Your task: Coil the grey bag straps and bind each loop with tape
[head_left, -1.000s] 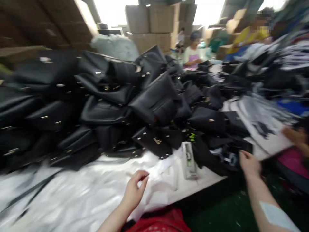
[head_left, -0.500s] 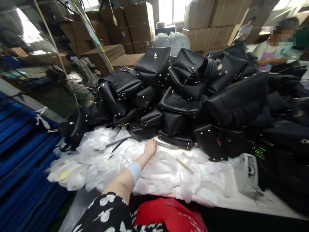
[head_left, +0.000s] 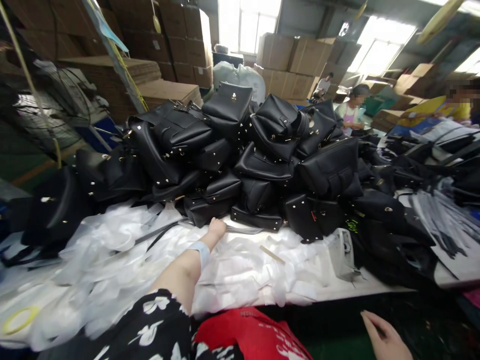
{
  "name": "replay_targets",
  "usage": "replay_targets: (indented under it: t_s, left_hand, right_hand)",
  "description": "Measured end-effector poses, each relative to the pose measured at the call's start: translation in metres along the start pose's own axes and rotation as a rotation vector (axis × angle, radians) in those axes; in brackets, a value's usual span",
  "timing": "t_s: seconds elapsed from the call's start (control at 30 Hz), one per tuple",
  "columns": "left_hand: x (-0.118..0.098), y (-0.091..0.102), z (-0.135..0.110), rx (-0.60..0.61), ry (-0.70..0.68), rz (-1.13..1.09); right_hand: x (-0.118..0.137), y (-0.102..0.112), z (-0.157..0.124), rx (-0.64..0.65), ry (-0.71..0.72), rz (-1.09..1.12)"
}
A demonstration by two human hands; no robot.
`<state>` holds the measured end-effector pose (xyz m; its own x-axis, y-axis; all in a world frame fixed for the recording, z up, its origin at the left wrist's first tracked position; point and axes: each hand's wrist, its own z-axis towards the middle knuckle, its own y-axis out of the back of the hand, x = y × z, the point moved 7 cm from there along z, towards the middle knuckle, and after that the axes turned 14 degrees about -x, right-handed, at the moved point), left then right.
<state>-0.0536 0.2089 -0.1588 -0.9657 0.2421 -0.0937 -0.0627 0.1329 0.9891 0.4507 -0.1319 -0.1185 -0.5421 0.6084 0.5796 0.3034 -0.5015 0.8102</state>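
My left hand [head_left: 216, 229] reaches across crumpled white plastic sheets [head_left: 112, 260] to the foot of a big pile of black handbags [head_left: 262, 150]. It rests against the lowest bag [head_left: 204, 210], next to a thin dark strap [head_left: 243, 230]. I see only the back of this hand; its fingers are hidden. My right hand [head_left: 382, 340] hovers low at the bottom right, off the table's edge, with fingers stretched out and nothing in it. A pale band wraps my left wrist.
A clear packet [head_left: 343, 255] and a thin wooden stick [head_left: 272, 255] lie on the table [head_left: 375, 287]. More black bags and grey straps [head_left: 442, 220] spread right. Cardboard boxes [head_left: 285, 55] stack behind. Other people [head_left: 352, 107] work at the back right. A fan [head_left: 41, 120] stands left.
The view has swung left and then steadied. My left arm stretched out from near me to the base of the bag pile. My right hand dropped from the table's right part to below its edge.
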Motion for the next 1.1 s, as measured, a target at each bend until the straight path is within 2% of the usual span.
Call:
replay_targets:
  t_s: [0.07, 0.17, 0.23, 0.3, 0.37, 0.43, 0.5, 0.57, 0.63, 0.67, 0.73, 0.83, 0.97, 1.1]
  left_hand:
    - [-0.002, 0.021, 0.001, 0.001, -0.039, -0.023]
    - [-0.014, 0.065, 0.000, -0.047, -0.106, -0.078]
    - [-0.033, 0.100, -0.009, -0.098, -0.168, -0.124]
    - [-0.060, 0.138, -0.033, -0.150, -0.255, -0.173]
    - [-0.094, 0.178, -0.076, -0.200, -0.363, -0.225]
    - [-0.127, 0.215, -0.133, -0.246, -0.478, -0.279]
    - [-0.166, 0.248, -0.204, -0.287, -0.826, -0.376]
    - [-0.194, 0.262, -0.268, -0.194, -1.181, -0.441]
    - [-0.206, 0.261, -0.305, -0.072, -1.384, -0.443]
    - [-0.209, 0.258, -0.312, -0.030, -1.415, -0.427]
    - [-0.210, 0.251, -0.311, 0.005, -1.384, -0.394]
    - [-0.206, 0.245, -0.304, 0.021, -1.318, -0.405]
    - [-0.201, 0.243, -0.299, 0.150, -1.227, -0.482]
    - [-0.198, 0.235, -0.286, 0.336, -1.112, -0.566]
  right_hand:
    - [0.007, -0.005, -0.002, 0.009, 0.021, 0.032]
    - [0.023, -0.015, -0.004, 0.040, 0.037, 0.100]
    - [0.044, -0.025, -0.008, 0.079, 0.043, 0.177]
    - [0.073, -0.040, -0.018, 0.147, 0.049, 0.289]
    - [0.109, -0.057, -0.035, 0.263, 0.026, 0.443]
    - [0.149, -0.078, -0.060, 0.454, -0.071, 0.641]
    - [0.188, -0.098, -0.089, 0.734, -0.261, 0.841]
    - [0.222, -0.107, -0.111, 0.948, -0.444, 1.000]
    - [0.245, -0.102, -0.111, 0.983, -0.531, 1.123]
    - [0.251, -0.093, -0.105, 0.949, -0.527, 1.173]
    - [0.255, -0.064, -0.087, 0.854, -0.439, 1.237]
    - [0.242, 0.001, -0.065, 0.713, -0.235, 1.221]
    - [0.204, 0.095, -0.056, 0.495, -0.071, 1.076]
    - [0.156, 0.171, -0.066, 0.250, -0.002, 0.928]
